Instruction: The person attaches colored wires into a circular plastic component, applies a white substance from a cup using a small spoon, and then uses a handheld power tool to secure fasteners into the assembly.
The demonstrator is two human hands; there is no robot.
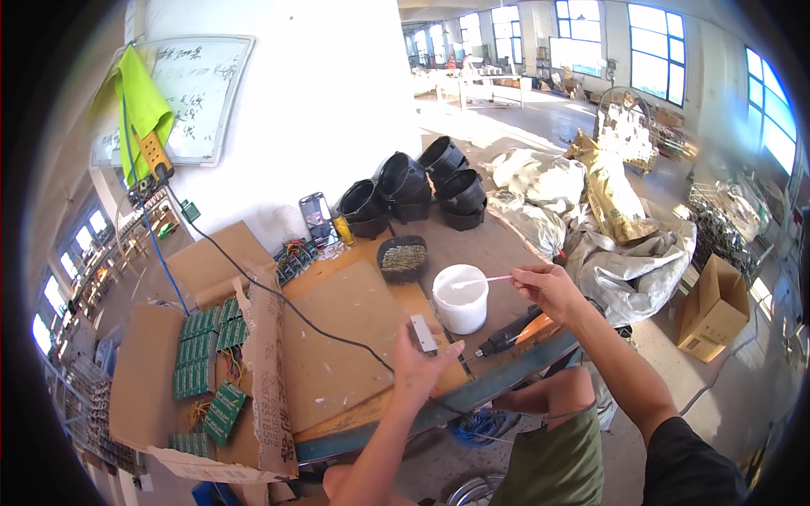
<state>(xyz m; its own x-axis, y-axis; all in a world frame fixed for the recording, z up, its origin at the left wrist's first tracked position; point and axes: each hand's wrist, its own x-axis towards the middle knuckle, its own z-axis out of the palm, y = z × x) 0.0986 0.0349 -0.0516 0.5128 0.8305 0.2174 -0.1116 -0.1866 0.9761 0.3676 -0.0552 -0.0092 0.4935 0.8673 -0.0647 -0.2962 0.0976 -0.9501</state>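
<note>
- The right hand point(544, 288) held a thin pinkish stick point(499, 278), its grip narrow, pinched on the stick's outer end.
- The stick reached over the rim of the white tub point(462, 308), its whitened tip inside; whether it touched the white contents could not be told.
- The left hand point(413, 364) had its grip around a small pale rectangular piece point(423, 334), tilted upward above the cardboard sheet point(342, 333), just left of the tub.
- The tub stood upright on the table point(405, 451), between the two hands.
- Beside it, near the table's front edge, lay an orange and black tool point(531, 329).
- Behind the tub, to its left, sat a black container point(402, 260) of small, brass-coloured bits; farther back were several black buckets point(405, 181).
- On the left, an open cardboard box point(139, 379) held green circuit boards point(196, 363).
- A black cable point(316, 319) crossed the cardboard sheet.
</note>
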